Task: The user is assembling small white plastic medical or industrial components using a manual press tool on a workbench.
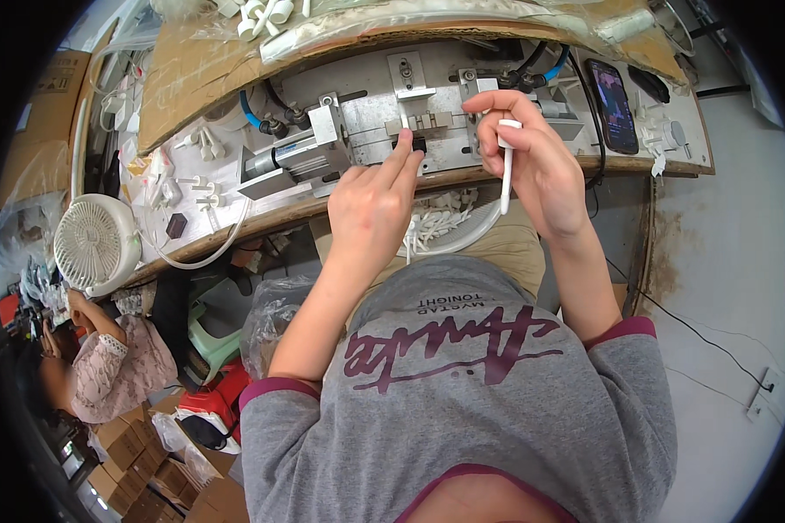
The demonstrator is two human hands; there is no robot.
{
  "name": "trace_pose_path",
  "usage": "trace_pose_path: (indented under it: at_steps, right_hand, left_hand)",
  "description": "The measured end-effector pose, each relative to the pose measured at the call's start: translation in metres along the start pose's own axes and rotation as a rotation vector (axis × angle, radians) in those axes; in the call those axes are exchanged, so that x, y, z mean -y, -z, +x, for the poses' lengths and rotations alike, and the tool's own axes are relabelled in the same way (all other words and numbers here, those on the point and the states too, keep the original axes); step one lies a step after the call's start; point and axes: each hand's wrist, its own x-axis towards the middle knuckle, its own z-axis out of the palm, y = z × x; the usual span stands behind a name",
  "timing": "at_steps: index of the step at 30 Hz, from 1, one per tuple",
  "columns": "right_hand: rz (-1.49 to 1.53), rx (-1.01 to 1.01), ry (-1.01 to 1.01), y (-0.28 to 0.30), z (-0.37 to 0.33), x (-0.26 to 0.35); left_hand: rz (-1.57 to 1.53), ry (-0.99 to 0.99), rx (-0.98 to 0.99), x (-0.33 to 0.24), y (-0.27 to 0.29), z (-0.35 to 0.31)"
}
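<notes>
My left hand (371, 205) reaches to the metal fixture (423, 122) in the middle of the bench, two fingers stretched out. One fingertip touches a white plastic piece (404, 115) set in the fixture; beside the fingers is a small black block (410, 145). My right hand (541, 170) is raised right of the fixture, closed on a white plastic stick (506, 179) with a wider head at its top, pointing down. Below the bench edge, a container of white plastic sticks (440, 225) stands near my lap, partly behind my left hand.
Pneumatic cylinders (301, 157) with blue hoses flank the fixture. A phone (612, 105) lies at the right and a white fan (96, 244) stands at the left. Loose white parts (205, 144) and cardboard (209, 74) lie on the bench. Another person (118, 366) sits at the far left.
</notes>
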Motion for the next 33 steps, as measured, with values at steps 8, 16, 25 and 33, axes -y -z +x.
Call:
trace_pose_path:
  at_steps: [8,16,25,33]
  right_hand:
    - [-0.084,-0.120,0.320,-0.012,-0.002,0.000]
    - [-0.632,0.205,0.622,-0.031,-0.003,0.002]
    - [-0.747,0.328,0.859,-0.036,0.065,0.020]
    - [-1.421,-0.342,0.623,-0.116,0.180,0.029]
  left_hand:
    - [0.003,0.030,0.114,0.001,0.005,0.009]
    - [-1.645,0.520,0.232,-0.006,0.043,0.018]
    - [-1.118,0.490,-0.224,0.012,0.065,-0.003]
    - [-0.722,0.274,-0.191,-0.006,0.052,-0.008]
